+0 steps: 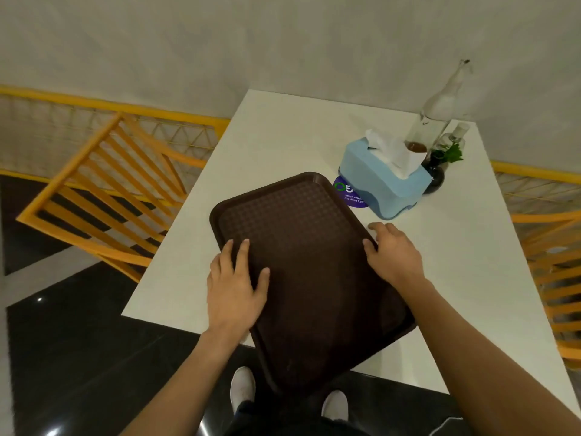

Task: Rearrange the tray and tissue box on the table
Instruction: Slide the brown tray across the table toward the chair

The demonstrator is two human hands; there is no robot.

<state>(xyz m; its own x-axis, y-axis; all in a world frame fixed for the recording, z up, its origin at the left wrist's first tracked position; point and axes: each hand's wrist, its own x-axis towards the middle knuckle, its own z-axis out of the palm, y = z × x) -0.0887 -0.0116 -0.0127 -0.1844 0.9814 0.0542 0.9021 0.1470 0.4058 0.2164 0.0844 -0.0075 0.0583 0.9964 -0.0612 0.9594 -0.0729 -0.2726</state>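
Observation:
A dark brown plastic tray (298, 234) lies skewed on the white table (283, 133), its near corner hanging over the table's front edge. My left hand (235, 284) rests flat on the tray's left side, fingers spread across its surface. My right hand (393, 250) holds the tray's right rim, thumb on the inside. A light blue tissue box (374, 180) with a white tissue sticking up stands behind the tray's far right corner, apart from both hands.
A tall clear glass bottle (437, 111), a small clear bottle (456, 136) and a dark vase with a green sprig (435, 174) stand close behind the tissue box. A purple round sticker (349, 193) lies partly under the box. Orange chairs (103, 190) flank the table on both sides.

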